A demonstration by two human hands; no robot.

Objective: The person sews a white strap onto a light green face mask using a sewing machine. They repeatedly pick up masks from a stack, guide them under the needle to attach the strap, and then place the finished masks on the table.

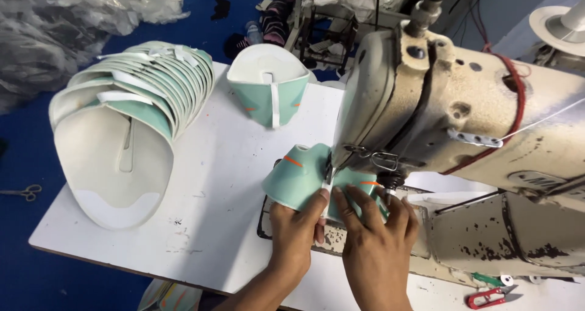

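A mint-green shoe upper piece (298,174) with small orange marks and a white strip lies under the head of a worn cream sewing machine (463,98). My left hand (295,229) grips its near left edge. My right hand (378,232) presses its right half flat, fingertips close to the presser foot (385,183). The needle itself is hidden behind the machine head.
A nested stack of the same mint-green pieces (128,116) lies at the left of the white table (207,189). Another single piece (269,85) stands at the back. Red thread snips (487,297) lie at front right, scissors (23,193) on the blue floor at left.
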